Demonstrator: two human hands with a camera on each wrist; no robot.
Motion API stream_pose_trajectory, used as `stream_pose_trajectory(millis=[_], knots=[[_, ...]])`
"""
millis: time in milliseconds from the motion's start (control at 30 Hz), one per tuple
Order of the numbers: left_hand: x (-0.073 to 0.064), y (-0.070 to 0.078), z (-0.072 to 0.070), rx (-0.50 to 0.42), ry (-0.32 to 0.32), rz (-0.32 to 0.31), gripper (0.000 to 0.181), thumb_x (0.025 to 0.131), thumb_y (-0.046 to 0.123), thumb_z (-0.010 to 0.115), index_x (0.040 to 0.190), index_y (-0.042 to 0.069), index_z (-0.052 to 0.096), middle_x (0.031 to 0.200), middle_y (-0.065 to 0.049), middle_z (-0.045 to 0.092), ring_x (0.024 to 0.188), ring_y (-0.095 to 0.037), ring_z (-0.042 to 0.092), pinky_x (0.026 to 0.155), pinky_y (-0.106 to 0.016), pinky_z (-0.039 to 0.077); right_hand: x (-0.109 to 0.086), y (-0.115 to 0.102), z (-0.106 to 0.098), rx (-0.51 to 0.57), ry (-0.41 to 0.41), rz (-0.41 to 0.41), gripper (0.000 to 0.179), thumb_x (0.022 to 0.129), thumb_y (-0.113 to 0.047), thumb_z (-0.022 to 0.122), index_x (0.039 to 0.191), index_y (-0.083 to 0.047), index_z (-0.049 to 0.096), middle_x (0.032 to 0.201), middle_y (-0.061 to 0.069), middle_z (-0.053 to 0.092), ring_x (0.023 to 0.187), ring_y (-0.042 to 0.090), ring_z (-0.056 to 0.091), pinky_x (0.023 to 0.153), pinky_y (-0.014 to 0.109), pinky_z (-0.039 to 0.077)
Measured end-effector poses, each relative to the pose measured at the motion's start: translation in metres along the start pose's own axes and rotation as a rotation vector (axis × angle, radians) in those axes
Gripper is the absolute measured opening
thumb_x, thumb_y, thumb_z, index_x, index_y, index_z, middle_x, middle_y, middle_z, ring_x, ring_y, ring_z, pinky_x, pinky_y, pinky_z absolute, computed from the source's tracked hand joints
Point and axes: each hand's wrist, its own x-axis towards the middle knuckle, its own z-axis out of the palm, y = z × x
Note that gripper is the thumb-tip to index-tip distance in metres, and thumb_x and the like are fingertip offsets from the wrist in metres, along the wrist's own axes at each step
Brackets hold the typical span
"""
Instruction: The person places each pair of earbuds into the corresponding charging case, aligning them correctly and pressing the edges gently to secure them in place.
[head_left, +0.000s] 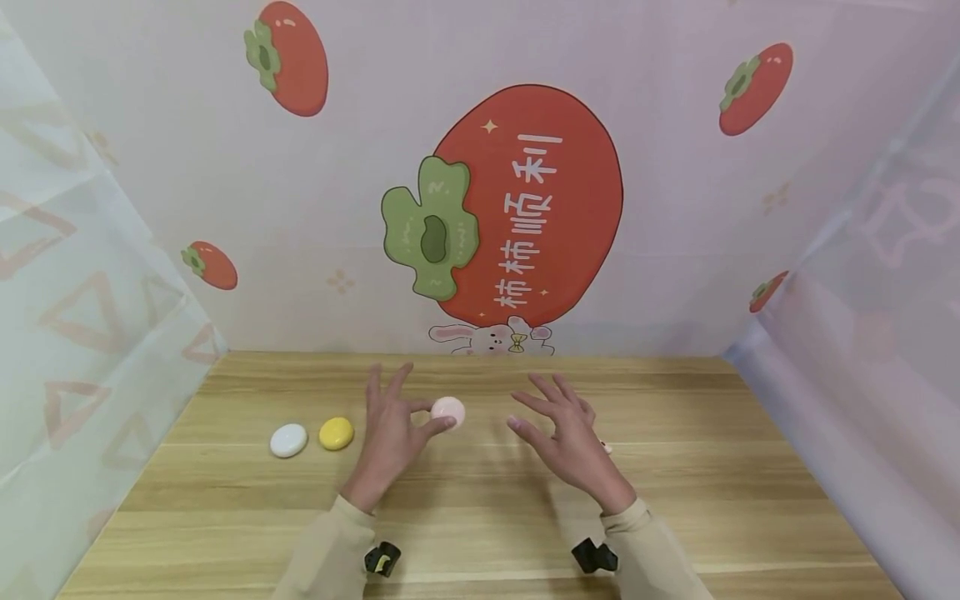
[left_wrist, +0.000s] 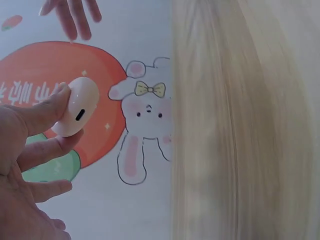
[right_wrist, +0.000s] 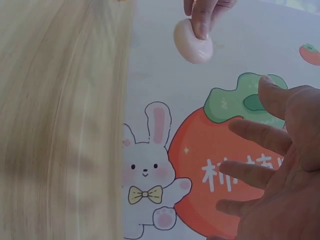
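Observation:
Between thumb and forefinger, my left hand (head_left: 392, 427) pinches a pale pink, rounded earbud case (head_left: 448, 410) above the table, its other fingers spread. In the left wrist view, the pink case (left_wrist: 80, 106) shows a small dark port slot on its narrow edge. To its right in the head view, my right hand (head_left: 564, 437) hovers apart from the case, fingers spread and loosely bent, holding nothing. The right wrist view shows the glossy side of the pink case (right_wrist: 192, 44) beyond the right hand (right_wrist: 280, 160).
Left of the left hand, a yellow rounded case (head_left: 336, 433) and a white one (head_left: 288, 440) lie on the wooden table (head_left: 480, 533). A small pale object (head_left: 606, 447) peeks out behind the right hand. A printed cloth wall (head_left: 660, 275) rises at the table's back edge.

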Motion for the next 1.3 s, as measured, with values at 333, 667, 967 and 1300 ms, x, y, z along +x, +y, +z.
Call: stream_pose_trajectory(millis=[333, 667, 967, 1300], knots=[[-0.004, 0.016, 0.006, -0.153, 0.046, 0.114, 0.036, 0.076, 0.026, 0.090, 0.097, -0.002, 0.080, 0.155, -0.022, 0.042, 0.151, -0.047, 0.004, 0.114, -0.073, 0.010, 0.005, -0.004, 0.002, 0.062, -0.017, -0.020, 0.041, 0.101, -0.029, 0.065, 0.138, -0.012, 0.065, 0.160, 0.017, 0.035, 0.153, 0.041, 0.007, 0.108, 0.075, 0.004], [-0.007, 0.022, 0.013, -0.283, 0.079, 0.189, 0.037, 0.081, 0.023, 0.087, 0.102, -0.006, 0.078, 0.159, -0.016, 0.038, 0.153, -0.042, 0.003, 0.111, -0.076, 0.013, 0.006, -0.005, 0.006, 0.130, 0.019, -0.049, 0.036, 0.100, -0.023, 0.066, 0.134, -0.010, 0.068, 0.163, 0.012, 0.030, 0.154, 0.041, 0.001, 0.109, 0.075, 0.001], [-0.010, 0.023, 0.018, -0.358, 0.097, 0.241, 0.027, 0.083, 0.018, 0.085, 0.104, 0.002, 0.080, 0.163, -0.008, 0.034, 0.154, -0.035, 0.003, 0.110, -0.077, 0.014, 0.005, -0.006, 0.008, 0.181, 0.023, -0.066, 0.037, 0.098, -0.020, 0.069, 0.134, -0.009, 0.068, 0.165, 0.008, 0.026, 0.154, 0.039, -0.002, 0.109, 0.077, -0.001], [-0.010, 0.024, 0.021, -0.381, 0.119, 0.286, 0.023, 0.084, 0.013, 0.083, 0.105, 0.003, 0.080, 0.165, -0.006, 0.028, 0.155, -0.035, 0.006, 0.116, -0.070, 0.006, 0.004, -0.012, 0.009, 0.169, 0.020, -0.077, 0.043, 0.098, -0.018, 0.069, 0.140, -0.010, 0.063, 0.166, 0.008, 0.024, 0.155, 0.036, 0.000, 0.108, 0.079, -0.006]])
